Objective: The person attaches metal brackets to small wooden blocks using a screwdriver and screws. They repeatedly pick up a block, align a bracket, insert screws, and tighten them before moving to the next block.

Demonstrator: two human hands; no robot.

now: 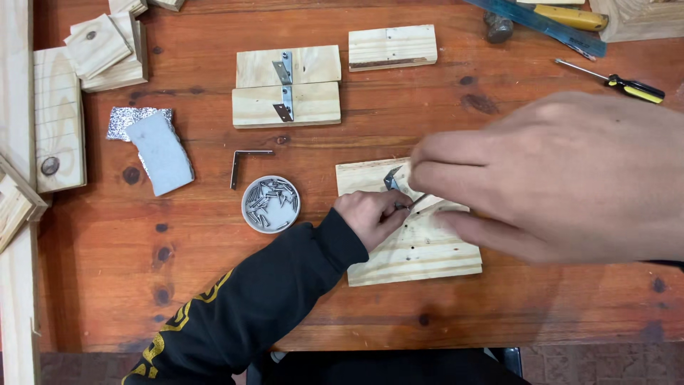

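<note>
A pale wooden board with several small holes lies on the reddish table. A small metal angle bracket stands on its upper left part. My left hand, in a black sleeve, rests on the board with its fingertips pinched at the bracket's foot. My right hand is large and close to the camera. Its thumb and forefinger are closed on a thin nail that points toward the left fingertips. My right hand hides the board's upper right corner.
A round dish of nails sits left of the board, with a loose L-bracket above it. Behind are two boards joined by brackets, a single board, a grey sanding block, stacked wood squares and a screwdriver.
</note>
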